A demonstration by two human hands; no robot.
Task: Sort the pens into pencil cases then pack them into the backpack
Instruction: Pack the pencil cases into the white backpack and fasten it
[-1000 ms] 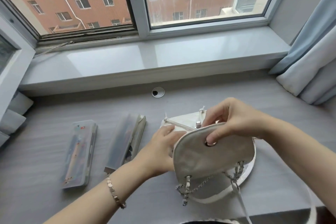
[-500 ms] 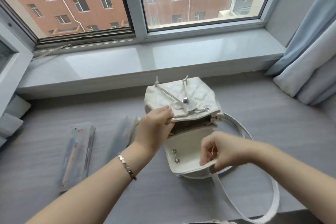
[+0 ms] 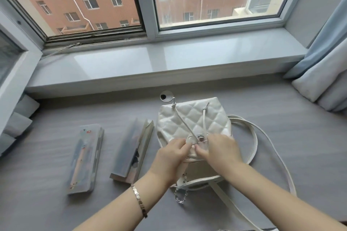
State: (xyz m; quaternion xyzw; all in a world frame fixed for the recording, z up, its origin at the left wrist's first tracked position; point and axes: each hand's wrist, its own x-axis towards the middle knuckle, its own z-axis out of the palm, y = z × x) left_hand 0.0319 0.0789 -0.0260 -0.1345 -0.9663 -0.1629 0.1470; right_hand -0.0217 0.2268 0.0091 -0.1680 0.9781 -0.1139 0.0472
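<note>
White quilted backpack [image 3: 193, 120] lies flat on desk [image 3: 281, 137], long axis near-far, bottom twd window, mouth twd person. Left hand [image 3: 171, 153] & right hand [image 3: 219, 151] both pinch its drawstring opening. Two pencil cases [image 3: 85, 157] [image 3: 132, 146] lie left of it, lengthwise near-far, apart.

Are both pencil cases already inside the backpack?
No, both pencil cases lie on the table left of the backpack.

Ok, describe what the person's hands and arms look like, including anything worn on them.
Both arms are bare to the frame edge, with no sleeves or gloves. The left hand has a slim metallic link bracelet, rose-gold in tone, on its wrist. The right hand and its wrist carry nothing visible; no rings show on either hand.
</note>
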